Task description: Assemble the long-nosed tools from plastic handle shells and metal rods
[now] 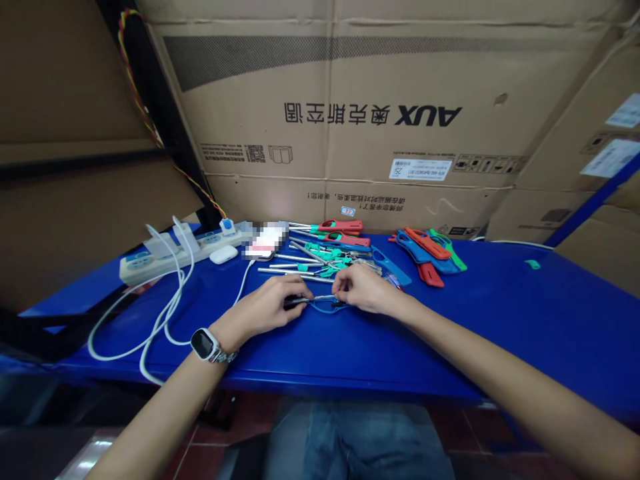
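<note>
My left hand (283,301), with a watch on its wrist, is closed around a slim rod (294,302), black at the fingers and silver toward its right end. Facing it, my right hand (361,287) pinches at the silver end; what lies inside these fingers is mostly hidden. A thin blue loop (325,309) and a small dark piece show below the fingertips. Just beyond both hands lies a pile of lighter parts: metal tubes (295,272), green inner pieces (327,253) and red lighter handles (345,238). A flat blue piece (390,265) rests near my right hand.
Red, orange, blue and green lighter shells (430,250) are heaped at the back right. A phone (267,241), a white case (223,255), a power strip (200,248) and looping white cables (173,303) occupy the left. Cardboard (330,80) walls the blue table (500,313).
</note>
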### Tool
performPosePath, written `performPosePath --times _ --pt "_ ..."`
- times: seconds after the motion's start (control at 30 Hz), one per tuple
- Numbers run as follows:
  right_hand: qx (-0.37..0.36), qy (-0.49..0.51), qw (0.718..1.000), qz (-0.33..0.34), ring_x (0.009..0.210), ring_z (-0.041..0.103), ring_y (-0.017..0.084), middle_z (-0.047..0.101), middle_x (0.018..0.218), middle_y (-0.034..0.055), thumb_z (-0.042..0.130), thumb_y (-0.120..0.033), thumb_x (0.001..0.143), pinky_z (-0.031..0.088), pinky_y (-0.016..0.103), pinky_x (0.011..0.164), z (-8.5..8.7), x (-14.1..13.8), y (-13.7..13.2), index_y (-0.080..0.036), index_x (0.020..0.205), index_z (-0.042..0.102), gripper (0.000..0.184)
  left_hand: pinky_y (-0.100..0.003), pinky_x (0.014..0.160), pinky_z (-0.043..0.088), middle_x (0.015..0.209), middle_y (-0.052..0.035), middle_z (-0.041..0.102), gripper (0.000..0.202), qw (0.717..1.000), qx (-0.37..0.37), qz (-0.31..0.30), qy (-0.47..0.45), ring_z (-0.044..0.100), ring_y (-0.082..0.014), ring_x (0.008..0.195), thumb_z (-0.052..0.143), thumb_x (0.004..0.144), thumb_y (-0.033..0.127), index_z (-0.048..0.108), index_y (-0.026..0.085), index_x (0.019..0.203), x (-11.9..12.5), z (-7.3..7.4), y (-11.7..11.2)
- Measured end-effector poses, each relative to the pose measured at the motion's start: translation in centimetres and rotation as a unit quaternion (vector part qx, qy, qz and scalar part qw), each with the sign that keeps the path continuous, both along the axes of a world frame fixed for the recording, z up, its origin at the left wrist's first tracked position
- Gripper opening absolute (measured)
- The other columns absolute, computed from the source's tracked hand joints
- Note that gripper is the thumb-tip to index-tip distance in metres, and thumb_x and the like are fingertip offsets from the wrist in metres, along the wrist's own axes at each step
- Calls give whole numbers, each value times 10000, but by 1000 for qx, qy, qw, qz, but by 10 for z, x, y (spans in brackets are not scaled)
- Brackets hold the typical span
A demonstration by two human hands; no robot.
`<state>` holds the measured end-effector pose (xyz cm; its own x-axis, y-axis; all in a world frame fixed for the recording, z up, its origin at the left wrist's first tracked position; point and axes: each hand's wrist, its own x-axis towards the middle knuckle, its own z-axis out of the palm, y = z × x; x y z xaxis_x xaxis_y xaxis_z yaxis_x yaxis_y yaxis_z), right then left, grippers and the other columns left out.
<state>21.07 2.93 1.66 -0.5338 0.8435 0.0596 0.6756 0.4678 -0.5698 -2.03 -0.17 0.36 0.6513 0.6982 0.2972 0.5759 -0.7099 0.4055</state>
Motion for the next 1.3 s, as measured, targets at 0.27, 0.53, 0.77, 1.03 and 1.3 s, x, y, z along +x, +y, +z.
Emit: performPosePath --times 0.27,0.53,0.77,1.03,1.3 --pt "-10 6 1000 -11 568 596 113 697 647 16 615 -26 693 404 200 532 -1 2 0 -143 708 719 157 -290 776 505 939 -68 646 207 999 -32 -1 -17 627 -169 832 559 947 247 738 183 1028 -2 2 0" --pt "-21 10 1000 -17 572 583 107 685 650 9 616 -39 700 395 190 530 -1 2 0 -140 716 707 137 -279 790 493 987 -74 650 213 999 -35 13 -15 629 -170 857 544 946 228 729 178 1039 -2 2 -3" --pt "-16 16 1000 -9 555 552 99 656 622 -4 616 -32 701 379 196 529 -4 4 1 -140 705 691 132 -294 791 491 1009 -81 654 265 999 -37 34 -4 628 -184 873 484 962 201 691 179 1124 -5 1 -4" --pt "-13 22 1000 -8 542 534 93 641 613 -11 609 -28 698 368 199 524 -6 4 1 -141 695 681 135 -283 750 470 921 -61 607 216 998 -43 26 -24 598 -167 799 528 960 264 720 173 999 -5 1 -1" --pt "-15 16 1000 12 534 515 87 625 598 -21 619 -24 691 357 191 516 -5 5 4 -139 695 680 131 -261 683 449 832 -37 598 147 996 -70 21 -57 579 -143 723 600 905 183 729 157 840 -5 -5 7"
